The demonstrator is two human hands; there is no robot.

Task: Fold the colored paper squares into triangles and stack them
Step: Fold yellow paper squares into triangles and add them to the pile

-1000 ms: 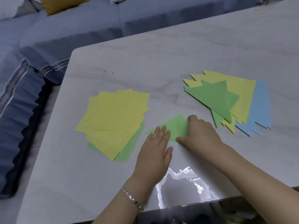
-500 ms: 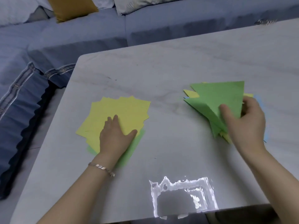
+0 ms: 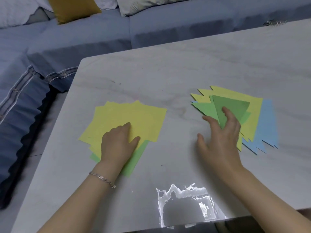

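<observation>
Sofa: a blue cloth sofa [image 3: 84,41] runs along the left and far sides of the pale grey stone-look table [image 3: 168,73]; a mustard-yellow cushion [image 3: 72,7] sits on it past the table's far left corner
Flat squares: a messy pile of yellow paper squares [image 3: 134,115] lies on the left half of the table; green paper squares [image 3: 133,163] peek out from under it, towards the table's front edge
Left hand: the left hand [image 3: 117,147] lies palm down on the yellow paper squares; it presses the top sheet and grabs nothing; a thin silver bracelet [image 3: 102,178] is round the wrist
Light spot: a bright white light spot [image 3: 185,194] shines at the middle of the table's front edge
Right hand: the right hand [image 3: 220,137] is spread wide over the right half of the table; it holds nothing; its fingertips are on or just over a dark green folded paper triangle [image 3: 234,108]; I cannot tell if they touch
Folded pile: the dark green folded paper triangle tops a fanned pile on the right half of the table; under it are lighter green triangles [image 3: 205,108], then yellow folded triangles [image 3: 252,118], then blue folded triangles [image 3: 267,125], nearest the table's right edge
Far corner: a small shiny thing [image 3: 274,22] sits at the table's far right; too blurry to tell what it is
</observation>
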